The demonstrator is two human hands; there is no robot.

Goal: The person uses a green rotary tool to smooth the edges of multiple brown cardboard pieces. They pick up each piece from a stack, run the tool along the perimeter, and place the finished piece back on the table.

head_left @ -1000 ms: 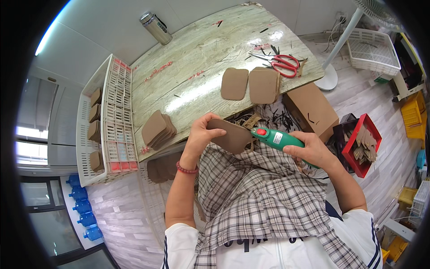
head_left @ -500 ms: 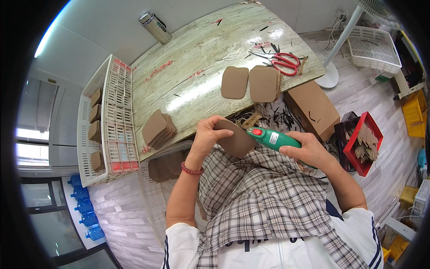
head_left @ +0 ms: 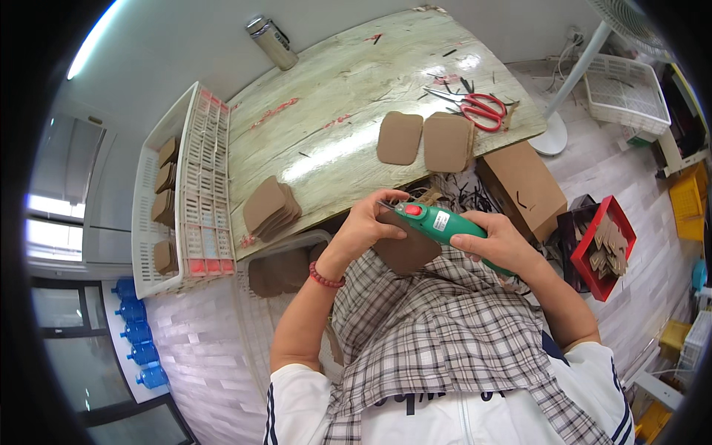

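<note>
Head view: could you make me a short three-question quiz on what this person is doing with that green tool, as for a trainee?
1. True or false: the right hand holds the green tool.
2. What does the left hand grip?
A. the red scissors
B. a brown piece
C. the metal flask
3. Fill in: two brown pieces lie side by side on the table, just left of the ____.

Key:
1. True; the tool's tip meets the piece held over the lap.
2. B
3. scissors
</note>
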